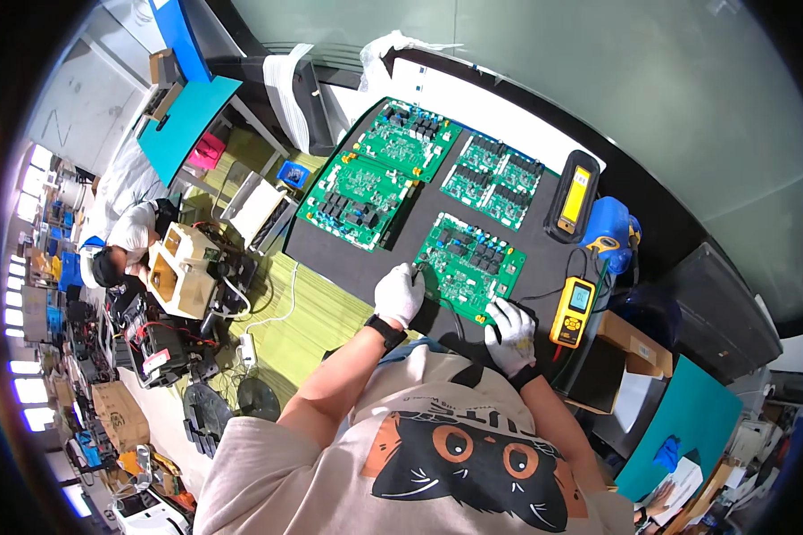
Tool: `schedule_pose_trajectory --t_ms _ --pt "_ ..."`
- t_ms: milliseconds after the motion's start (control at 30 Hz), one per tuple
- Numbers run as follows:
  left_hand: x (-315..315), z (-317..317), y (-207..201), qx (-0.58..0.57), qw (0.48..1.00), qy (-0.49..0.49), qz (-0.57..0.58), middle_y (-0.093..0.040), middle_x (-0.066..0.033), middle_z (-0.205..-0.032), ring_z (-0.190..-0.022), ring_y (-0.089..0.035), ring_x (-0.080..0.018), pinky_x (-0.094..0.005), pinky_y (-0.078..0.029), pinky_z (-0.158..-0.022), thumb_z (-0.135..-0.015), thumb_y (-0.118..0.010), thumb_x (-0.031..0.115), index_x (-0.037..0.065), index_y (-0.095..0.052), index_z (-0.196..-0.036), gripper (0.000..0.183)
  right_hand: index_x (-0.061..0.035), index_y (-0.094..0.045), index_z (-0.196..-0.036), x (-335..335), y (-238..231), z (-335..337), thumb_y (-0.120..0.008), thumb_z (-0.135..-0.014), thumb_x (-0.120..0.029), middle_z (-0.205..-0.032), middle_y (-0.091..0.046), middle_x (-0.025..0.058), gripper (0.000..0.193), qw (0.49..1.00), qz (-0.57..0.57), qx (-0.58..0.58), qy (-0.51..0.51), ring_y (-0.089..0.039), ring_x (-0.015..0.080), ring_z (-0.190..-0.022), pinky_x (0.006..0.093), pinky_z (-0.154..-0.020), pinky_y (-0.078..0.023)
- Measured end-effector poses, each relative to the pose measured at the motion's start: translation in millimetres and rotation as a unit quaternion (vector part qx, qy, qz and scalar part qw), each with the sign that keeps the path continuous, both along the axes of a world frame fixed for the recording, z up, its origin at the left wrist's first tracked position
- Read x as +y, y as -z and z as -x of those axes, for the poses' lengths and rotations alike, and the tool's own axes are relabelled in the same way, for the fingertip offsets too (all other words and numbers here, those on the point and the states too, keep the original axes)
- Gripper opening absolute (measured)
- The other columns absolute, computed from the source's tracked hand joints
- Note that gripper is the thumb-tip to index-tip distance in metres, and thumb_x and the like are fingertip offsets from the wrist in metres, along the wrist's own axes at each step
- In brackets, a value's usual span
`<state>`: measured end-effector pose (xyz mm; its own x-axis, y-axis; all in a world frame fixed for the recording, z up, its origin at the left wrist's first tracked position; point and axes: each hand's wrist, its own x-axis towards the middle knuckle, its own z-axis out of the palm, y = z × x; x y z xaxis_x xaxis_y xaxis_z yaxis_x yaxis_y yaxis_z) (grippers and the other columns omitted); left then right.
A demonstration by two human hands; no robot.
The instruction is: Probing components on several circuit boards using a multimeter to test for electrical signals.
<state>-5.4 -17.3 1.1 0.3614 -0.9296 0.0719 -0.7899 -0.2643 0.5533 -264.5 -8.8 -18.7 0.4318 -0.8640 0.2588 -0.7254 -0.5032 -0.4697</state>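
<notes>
A green circuit board with black and blue components lies in front of me on the black work mat. My left hand, in a white glove, is closed at the board's left edge. A small dark thing shows at its fingertips, too small to make out, and a black cable runs beside it. My right hand, also gloved, rests at the board's near right corner with its fingers stretched out along the edge. A yellow handheld meter with a lit screen stands just right of that hand.
More green boards lie at the far left and in the far middle. A black-and-yellow device and a blue tool unit sit at the right, near a cardboard box. Another person works at the left.
</notes>
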Motion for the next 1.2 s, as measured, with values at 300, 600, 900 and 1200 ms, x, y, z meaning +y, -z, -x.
schedule_pose_trajectory --t_ms 300,600,900,1200 --pt "-7.4 -1.9 -2.0 -0.033 0.998 0.016 -0.055 -0.066 -0.0193 -0.08 -0.074 -0.065 -0.0373 -0.0459 -0.053 -0.067 -0.084 -0.062 0.026 0.005 -0.062 -0.081 0.021 -0.0152 -0.066 -0.111 -0.9 -8.1 -2.8 -0.065 -0.073 -0.015 -0.122 -0.06 0.0034 0.037 1.0 0.007 -0.002 0.004 -0.055 0.0266 -0.11 0.0432 -0.095 -0.041" --pt "-22.1 0.9 -16.4 -0.047 0.992 0.027 -0.111 -0.067 -0.0203 -0.079 -0.076 -0.066 -0.0377 -0.0461 -0.053 -0.068 -0.081 -0.06 0.024 0.005 -0.065 -0.079 0.02 -0.0146 -0.066 -0.111 0.8 -9.6 -2.8 -0.065 -0.073 -0.014 -0.122 -0.061 0.0033 0.038 1.0 0.013 0.003 0.011 -0.055 0.025 -0.11 0.0422 -0.096 -0.041" --pt "-27.7 -6.4 -13.7 -0.049 0.99 0.048 -0.124 -0.067 -0.0201 -0.079 -0.077 -0.066 -0.0384 -0.0469 -0.053 -0.069 -0.082 -0.059 0.025 0.005 -0.065 -0.08 0.021 -0.0169 -0.066 -0.116 0.0 -7.4 -1.5 -0.063 -0.076 -0.02 -0.125 -0.059 0.0025 0.04 1.0 0.002 0.006 0.006 -0.054 0.0252 -0.112 0.0434 -0.095 -0.041" --pt "-19.6 -4.5 -14.5 -0.066 0.992 0.045 -0.097 -0.066 -0.0212 -0.077 -0.075 -0.065 -0.0396 -0.0483 -0.051 -0.068 -0.084 -0.062 0.03 0.004 -0.063 -0.081 0.027 -0.0178 -0.065 -0.118 0.1 -4.5 -0.4 -0.064 -0.076 -0.02 -0.126 -0.059 0.0029 0.042 1.0 -0.003 0.011 0.006 -0.054 0.0271 -0.113 0.0444 -0.095 -0.041"
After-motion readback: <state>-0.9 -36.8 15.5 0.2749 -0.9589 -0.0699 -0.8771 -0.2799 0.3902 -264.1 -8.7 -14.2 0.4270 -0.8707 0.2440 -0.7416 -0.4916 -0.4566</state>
